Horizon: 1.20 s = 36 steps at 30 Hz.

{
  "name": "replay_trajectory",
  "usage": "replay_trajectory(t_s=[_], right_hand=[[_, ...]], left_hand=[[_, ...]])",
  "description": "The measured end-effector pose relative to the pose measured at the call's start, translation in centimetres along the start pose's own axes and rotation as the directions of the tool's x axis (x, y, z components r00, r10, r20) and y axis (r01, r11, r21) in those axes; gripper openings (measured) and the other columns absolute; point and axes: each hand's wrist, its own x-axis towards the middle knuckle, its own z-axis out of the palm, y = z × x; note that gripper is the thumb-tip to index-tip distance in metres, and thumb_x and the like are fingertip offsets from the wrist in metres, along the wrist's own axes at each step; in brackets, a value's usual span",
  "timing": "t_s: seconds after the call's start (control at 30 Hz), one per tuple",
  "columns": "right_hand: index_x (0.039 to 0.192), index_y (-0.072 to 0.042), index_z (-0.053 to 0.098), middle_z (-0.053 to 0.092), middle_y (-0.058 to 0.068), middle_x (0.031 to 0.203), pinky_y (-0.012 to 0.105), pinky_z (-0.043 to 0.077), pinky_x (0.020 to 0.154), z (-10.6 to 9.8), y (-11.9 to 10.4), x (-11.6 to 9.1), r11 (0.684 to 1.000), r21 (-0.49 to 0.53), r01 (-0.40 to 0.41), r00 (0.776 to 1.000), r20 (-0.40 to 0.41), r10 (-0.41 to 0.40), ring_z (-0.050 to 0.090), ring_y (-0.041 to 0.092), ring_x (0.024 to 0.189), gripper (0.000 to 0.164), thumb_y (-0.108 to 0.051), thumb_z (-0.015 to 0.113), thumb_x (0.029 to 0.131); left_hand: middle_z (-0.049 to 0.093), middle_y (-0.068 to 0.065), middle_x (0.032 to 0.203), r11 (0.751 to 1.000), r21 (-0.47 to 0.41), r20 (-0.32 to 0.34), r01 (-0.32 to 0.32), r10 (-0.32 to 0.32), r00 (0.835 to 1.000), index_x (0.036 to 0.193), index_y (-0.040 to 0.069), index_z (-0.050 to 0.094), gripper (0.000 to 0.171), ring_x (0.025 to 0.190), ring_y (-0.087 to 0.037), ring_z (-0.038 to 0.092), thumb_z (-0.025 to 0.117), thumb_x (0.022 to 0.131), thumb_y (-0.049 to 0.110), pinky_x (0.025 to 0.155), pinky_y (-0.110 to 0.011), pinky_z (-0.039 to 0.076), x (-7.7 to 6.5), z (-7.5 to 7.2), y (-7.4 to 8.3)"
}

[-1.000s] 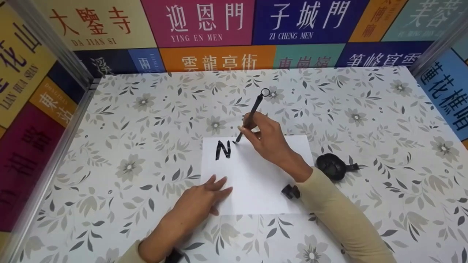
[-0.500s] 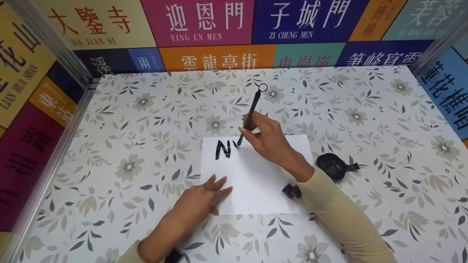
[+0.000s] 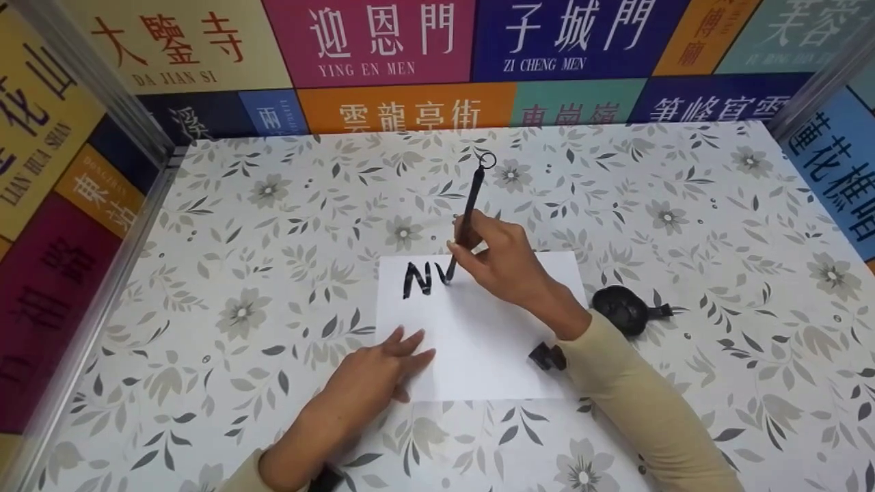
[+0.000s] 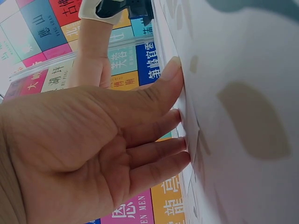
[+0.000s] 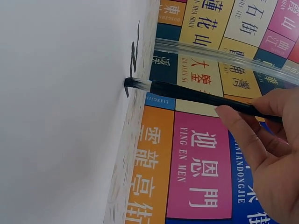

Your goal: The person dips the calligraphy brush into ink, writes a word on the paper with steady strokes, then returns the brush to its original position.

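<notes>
My right hand (image 3: 506,263) pinches a black calligraphy brush (image 3: 471,199) with a loop at its top end. In the right wrist view the brush's inked bristles (image 5: 135,83) touch the white paper (image 3: 492,355). A black letter N (image 3: 418,280) stands at the paper's upper left, and just right of it a short slanted stroke (image 3: 442,273) runs down to the brush tip. My left hand (image 3: 372,376) rests on the paper's lower left edge, its fingers spread. The left wrist view shows its thumb and fingertips (image 4: 174,67) pressing on the surface.
A small black ink dish (image 3: 621,311) with a short handle lies right of the paper. The floral-patterned tabletop (image 3: 307,239) surrounds the sheet. Panels with Chinese characters (image 3: 383,41) stand along the back and both sides. A black wrist camera (image 3: 547,356) hangs by the right sleeve.
The brush tip has moved down and slightly right, and the stroke beside the N has grown longer. The brush has become more upright. My left hand has stayed in place.
</notes>
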Motion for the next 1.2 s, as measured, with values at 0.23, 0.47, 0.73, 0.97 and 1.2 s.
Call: replay_trajectory(t_s=[0.23, 0.47, 0.73, 0.97, 1.2], right_hand=[[0.092, -0.001, 0.057, 0.065, 0.005, 0.076, 0.018, 0.052, 0.055, -0.1, -0.4, 0.0, 1.000, -0.011, -0.006, 0.999, 0.032, 0.007, 0.065, 0.010, 0.069, 0.009, -0.005, 0.065, 0.088], [0.090, -0.002, 0.057, 0.064, 0.003, 0.079, 0.016, 0.051, 0.056, -0.2, -1.0, 0.0, 1.000, -0.015, -0.025, 0.997, 0.075, 0.026, 0.064, 0.008, 0.069, 0.009, -0.006, 0.065, 0.089], [0.089, -0.002, 0.058, 0.063, 0.003, 0.078, 0.016, 0.051, 0.055, -0.5, -1.0, 0.0, 1.000, -0.013, -0.003, 0.995, 0.096, 0.005, 0.064, 0.009, 0.068, 0.006, -0.004, 0.063, 0.088], [0.090, -0.002, 0.058, 0.064, 0.004, 0.079, 0.016, 0.051, 0.055, -0.7, -1.0, 0.0, 1.000, -0.014, -0.012, 0.994, 0.108, 0.013, 0.065, 0.010, 0.070, 0.006, -0.002, 0.063, 0.088], [0.091, -0.002, 0.058, 0.064, 0.004, 0.080, 0.018, 0.052, 0.055, -0.7, -0.8, 0.1, 1.000, -0.016, -0.013, 0.994, 0.106, 0.014, 0.065, 0.010, 0.072, 0.006, -0.002, 0.063, 0.088]], left_hand=[[0.050, -0.012, 0.139, 0.999, 0.018, -0.008, -0.028, 0.028, 1.000, 0.129, 0.012, 0.062, 0.061, 0.125, -0.034, 0.048, 0.074, 0.070, 0.022, 0.082, -0.041, 0.052, 0.0, 0.0, -0.1], [0.051, -0.011, 0.138, 0.999, 0.033, -0.015, -0.032, 0.033, 0.999, 0.129, 0.013, 0.062, 0.062, 0.125, -0.033, 0.049, 0.075, 0.070, 0.022, 0.081, -0.041, 0.052, 0.0, 0.1, -0.1], [0.051, -0.010, 0.138, 0.999, 0.031, -0.011, -0.023, 0.023, 1.000, 0.129, 0.013, 0.062, 0.060, 0.125, -0.032, 0.049, 0.075, 0.071, 0.021, 0.080, -0.041, 0.053, 0.0, 0.1, -0.1], [0.050, -0.009, 0.140, 0.999, 0.039, 0.017, -0.004, 0.004, 1.000, 0.130, 0.015, 0.061, 0.060, 0.126, -0.032, 0.047, 0.075, 0.072, 0.019, 0.081, -0.042, 0.052, 0.0, 0.1, 0.0], [0.049, -0.010, 0.140, 0.999, 0.050, 0.024, -0.016, 0.014, 1.000, 0.131, 0.014, 0.061, 0.060, 0.127, -0.032, 0.047, 0.075, 0.073, 0.019, 0.083, -0.042, 0.052, 0.0, 0.1, -0.1]])
